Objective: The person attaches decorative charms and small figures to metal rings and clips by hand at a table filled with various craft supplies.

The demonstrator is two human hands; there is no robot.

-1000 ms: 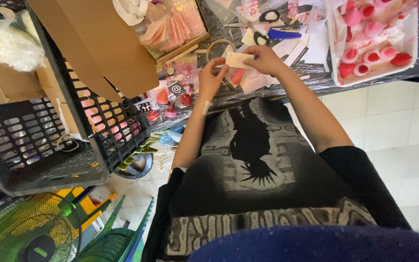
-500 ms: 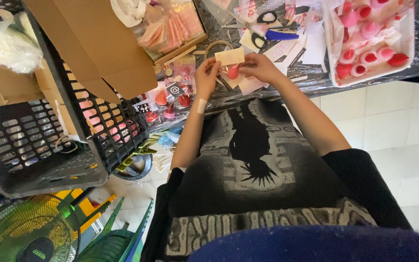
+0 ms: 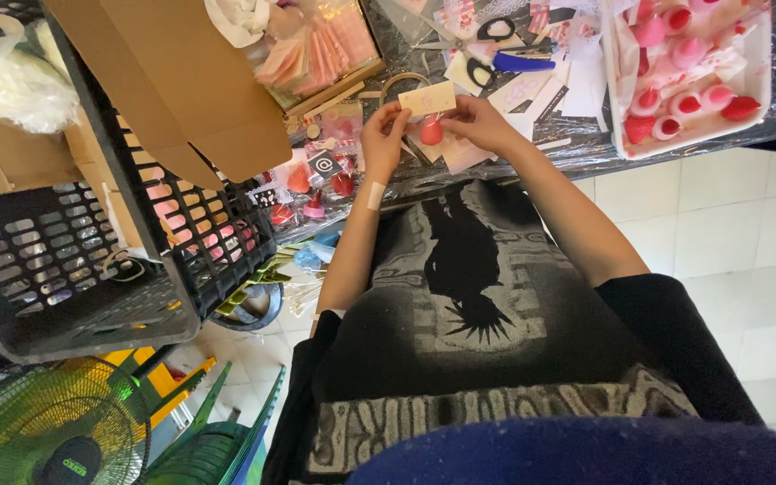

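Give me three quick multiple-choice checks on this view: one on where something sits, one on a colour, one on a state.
1. Where is the white tray of pink and red pieces?
A. Far right of the table
B. Inside the black crate
C. On the floor tiles

2. What colour is the small piece hanging under the card?
A. Green
B. Red
C. Blue

3. How is the card being held?
A. Lying flat on the table, untouched
B. Pinched by one hand only
C. Held between both hands above the table

Answers:
1. A, the tray sits at the table's right end, past the scissors.
2. B, the piece below the cream card is red.
3. C, the left hand and the right hand each grip a side of the card.
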